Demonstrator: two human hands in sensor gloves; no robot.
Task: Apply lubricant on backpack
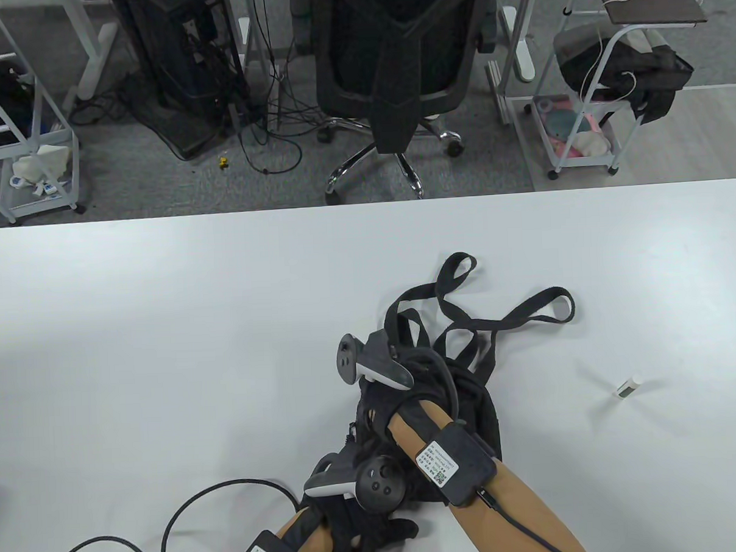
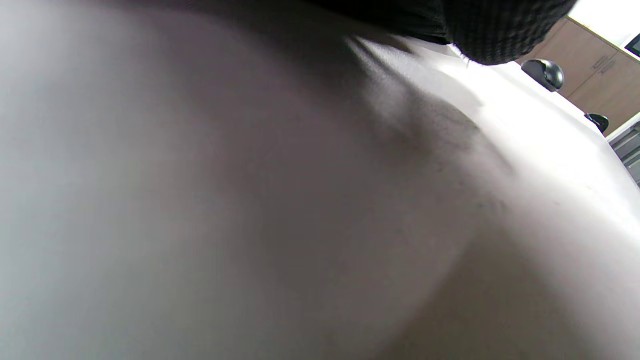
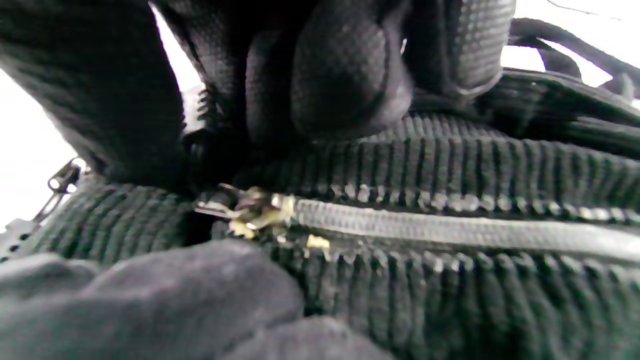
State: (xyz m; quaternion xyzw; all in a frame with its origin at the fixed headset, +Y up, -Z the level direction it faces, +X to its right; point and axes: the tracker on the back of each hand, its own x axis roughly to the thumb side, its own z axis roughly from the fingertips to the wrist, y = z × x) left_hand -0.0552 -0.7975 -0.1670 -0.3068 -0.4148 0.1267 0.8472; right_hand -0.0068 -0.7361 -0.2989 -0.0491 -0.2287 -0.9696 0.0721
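The black backpack (image 1: 465,418) lies on the white table (image 1: 163,334), its straps (image 1: 510,318) spread toward the far side. My right hand (image 1: 386,403) reaches onto its left part. In the right wrist view my gloved fingers (image 3: 345,75) press and grip the fabric just above the zipper (image 3: 450,227), close to the metal slider (image 3: 250,210). My left hand (image 1: 379,531) rests at the backpack's near edge with its fingers spread and holds nothing. A small white lubricant tube (image 1: 626,388) lies on the table to the right, apart from both hands.
A black cable (image 1: 171,528) loops over the table at the front left. An office chair (image 1: 396,73) and wire carts (image 1: 587,126) stand beyond the far edge. The left wrist view shows only blurred table surface (image 2: 250,200) and a bit of black fabric (image 2: 500,30).
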